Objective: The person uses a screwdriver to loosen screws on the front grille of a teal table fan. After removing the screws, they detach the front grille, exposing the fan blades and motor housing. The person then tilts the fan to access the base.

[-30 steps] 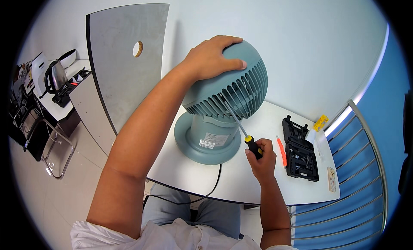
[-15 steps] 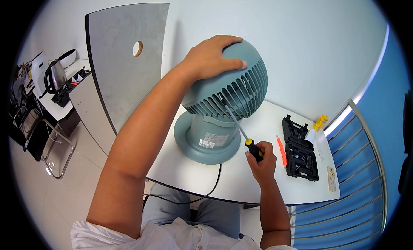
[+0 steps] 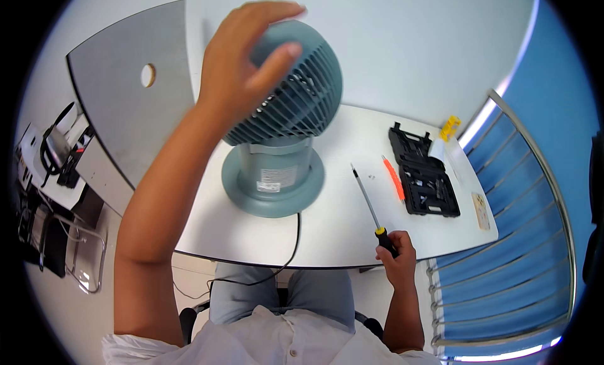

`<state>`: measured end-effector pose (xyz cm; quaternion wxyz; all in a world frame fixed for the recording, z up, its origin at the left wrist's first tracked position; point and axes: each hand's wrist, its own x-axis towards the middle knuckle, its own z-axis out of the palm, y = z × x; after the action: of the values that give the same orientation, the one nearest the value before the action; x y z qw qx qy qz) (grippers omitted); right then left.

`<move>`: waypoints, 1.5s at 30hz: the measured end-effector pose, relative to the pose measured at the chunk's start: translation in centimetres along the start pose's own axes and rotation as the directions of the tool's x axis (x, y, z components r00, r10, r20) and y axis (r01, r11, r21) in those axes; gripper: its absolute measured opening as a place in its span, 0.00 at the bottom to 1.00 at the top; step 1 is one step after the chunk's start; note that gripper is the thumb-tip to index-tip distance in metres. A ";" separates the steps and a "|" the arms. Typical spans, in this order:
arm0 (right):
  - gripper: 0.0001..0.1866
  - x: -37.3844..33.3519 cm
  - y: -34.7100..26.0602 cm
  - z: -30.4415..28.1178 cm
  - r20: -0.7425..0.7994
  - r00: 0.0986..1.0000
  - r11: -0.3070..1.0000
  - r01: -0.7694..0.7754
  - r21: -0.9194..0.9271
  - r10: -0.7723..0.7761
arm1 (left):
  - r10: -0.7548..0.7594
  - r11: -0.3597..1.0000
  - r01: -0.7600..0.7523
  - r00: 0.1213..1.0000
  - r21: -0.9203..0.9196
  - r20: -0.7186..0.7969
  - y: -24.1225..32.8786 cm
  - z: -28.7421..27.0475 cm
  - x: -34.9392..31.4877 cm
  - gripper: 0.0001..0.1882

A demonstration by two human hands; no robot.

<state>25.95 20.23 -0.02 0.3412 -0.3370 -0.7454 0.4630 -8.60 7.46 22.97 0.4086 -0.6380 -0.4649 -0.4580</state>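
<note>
A grey-green desk fan (image 3: 277,170) with a round slatted head stands on the white table, its wide base flat on the top. My left hand (image 3: 242,57) is at the upper left of the fan head, thumb and fingers spread; whether it touches the head I cannot tell. In my right hand (image 3: 397,255) is a screwdriver (image 3: 370,204) with a black and yellow handle. Its long shaft points away from me over the table, its tip apart from the fan. Tiny light bits (image 3: 371,177), too small to name, lie right of the tip.
Right of the screwdriver lie an orange stick-like tool (image 3: 394,177) and an opened black tool case (image 3: 431,192). A yellow object (image 3: 450,128) stands behind the case. A metal railing (image 3: 535,148) borders the table's right side. The fan's black cord (image 3: 290,255) drops over the front edge.
My right hand has drawn the screwdriver out of the fan's slats and down to the right. The fan head has turned, showing more grille. My left hand has shifted with its fingers lifted.
</note>
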 end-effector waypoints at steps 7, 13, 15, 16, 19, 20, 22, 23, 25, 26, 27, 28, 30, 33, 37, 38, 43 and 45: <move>0.17 -3.1 2.1 -4.6 0.013 0.999 0.998 -0.052 -0.041 0.052 | 0.066 0.990 0.028 0.774 -0.139 0.629 9.0 8.2 -7.4 0.24; 0.17 -3.5 3.2 -5.2 0.043 0.992 0.993 -0.121 0.004 0.121 | 0.083 0.990 0.020 0.726 -0.141 0.682 10.4 12.7 -9.3 0.15; 0.17 -3.3 3.3 -5.2 0.049 0.991 0.993 -0.120 -0.017 0.121 | 0.132 0.989 -0.044 0.709 -0.143 0.692 10.4 13.8 -9.7 0.10; 0.17 -3.2 3.4 -5.3 0.050 0.991 0.992 -0.121 -0.028 0.123 | 0.143 0.988 -0.066 0.704 -0.137 0.696 10.3 14.2 -9.9 0.08; 0.16 -3.0 3.5 -5.7 0.023 0.989 0.986 -0.144 -0.086 0.147 | 0.017 0.999 0.015 0.695 -0.038 0.719 9.8 16.3 -10.9 0.04; 0.16 -3.1 3.9 -5.8 -0.022 0.989 0.988 -0.144 -0.059 0.143 | -0.049 0.998 0.063 0.688 0.007 0.724 9.5 17.4 -11.4 0.03; 0.16 -3.0 4.6 -6.2 -0.105 0.986 0.991 -0.135 -0.015 0.133 | -0.186 0.974 0.219 0.614 0.061 0.767 8.9 20.0 -12.6 0.03; 0.16 -3.0 4.5 -6.1 -0.121 0.983 0.991 -0.135 0.017 0.136 | -0.253 0.952 0.292 0.569 0.095 0.782 8.7 21.2 -13.4 0.04; 0.15 -3.2 3.9 -6.5 -0.168 0.975 0.988 -0.137 0.066 0.146 | -0.299 0.914 0.394 0.495 0.096 0.816 8.5 23.9 -14.7 0.04; 0.15 -3.3 3.7 -6.6 -0.178 0.973 0.987 -0.134 0.084 0.147 | -0.319 0.891 0.443 0.455 0.100 0.831 8.2 25.0 -15.3 0.04; 0.15 -3.6 3.7 -6.7 -0.190 0.970 0.986 -0.133 0.100 0.150 | -0.332 0.887 0.451 0.465 0.104 0.820 8.2 25.8 -15.7 0.05; 0.15 -3.8 3.6 -6.8 -0.200 0.968 0.985 -0.130 0.117 0.152 | -0.348 0.881 0.460 0.475 0.110 0.808 8.1 26.3 -16.2 0.06; 0.15 -4.1 4.1 -7.2 -0.212 0.967 0.982 -0.110 0.157 0.142 | -0.413 0.849 0.513 0.498 0.125 0.763 8.2 26.6 -16.4 0.09; 0.14 -4.4 4.5 -7.7 -0.224 0.960 0.965 -0.115 0.236 0.169 | -0.509 0.780 0.622 0.565 0.070 0.650 9.2 24.7 -14.5 0.13; 0.14 -3.9 4.8 -6.8 -0.181 0.947 0.881 -0.163 0.443 0.266 | -0.434 0.824 0.536 0.806 -0.185 0.403 11.5 16.2 -5.6 0.17; 0.15 -3.7 4.9 -6.3 -0.169 0.941 0.859 -0.182 0.480 0.294 | -0.330 0.918 0.380 0.891 -0.114 0.312 11.1 14.1 -3.2 0.18; 0.17 0.0 3.0 -4.3 -0.038 0.953 0.755 -0.212 0.621 0.300 | -0.239 0.854 0.154 0.964 0.497 0.112 3.6 7.0 3.5 0.27; 0.16 3.0 1.5 -3.8 0.011 0.943 0.710 -0.258 0.655 0.333 | -0.399 0.745 0.229 0.906 0.626 0.143 -0.4 6.0 3.2 0.29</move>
<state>27.70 24.91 0.50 0.3977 -0.3375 -0.4559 0.7212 -7.29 13.90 24.62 0.4373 -0.4446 -0.7370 -0.2606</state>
